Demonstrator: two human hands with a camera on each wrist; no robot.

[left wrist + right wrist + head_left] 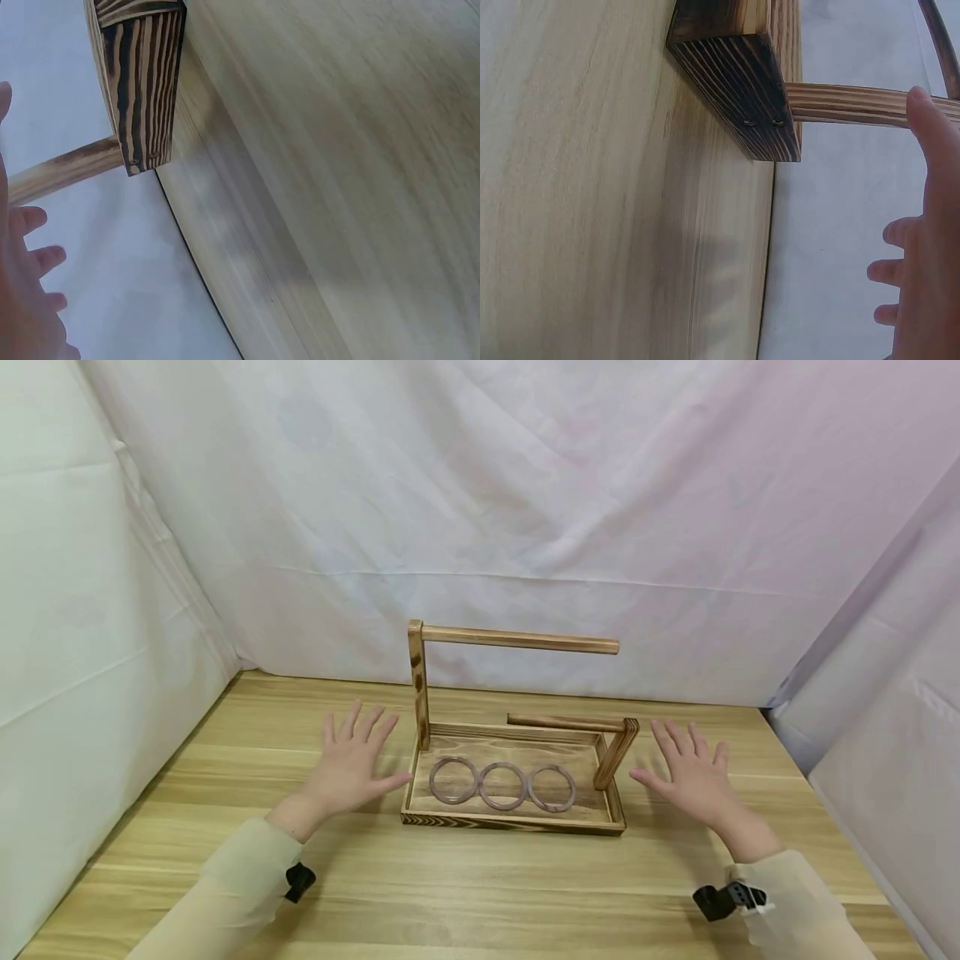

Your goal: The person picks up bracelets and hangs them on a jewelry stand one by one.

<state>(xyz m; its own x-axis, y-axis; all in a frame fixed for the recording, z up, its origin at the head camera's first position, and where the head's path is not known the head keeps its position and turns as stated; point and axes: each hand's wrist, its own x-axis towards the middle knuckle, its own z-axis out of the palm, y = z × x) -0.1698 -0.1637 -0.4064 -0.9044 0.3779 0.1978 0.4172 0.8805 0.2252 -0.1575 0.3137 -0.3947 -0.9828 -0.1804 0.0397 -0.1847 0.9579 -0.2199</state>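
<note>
A scorched-wood stand with a shallow tray (510, 826) sits on the table. Three pale purple bangles lie in a row on the tray floor: a left bangle (453, 801), a middle bangle (503, 807) and a right bangle (553, 810). My left hand (347, 770) is spread beside the tray's left end, thumb pointing at its edge. Off the right end, my right hand (693, 777) is spread too, its thumb near the short post (617, 753). Both hands hold nothing. The wrist views show the tray's ends (142, 90) and the fingers extended.
From a tall post (418, 685) at the tray's left end, a long bar (517, 640) reaches right, its far tip free. A lower bar (566, 722) runs left from the short post. White cloth (480, 510) hangs behind the wooden table (420, 893) and along both sides.
</note>
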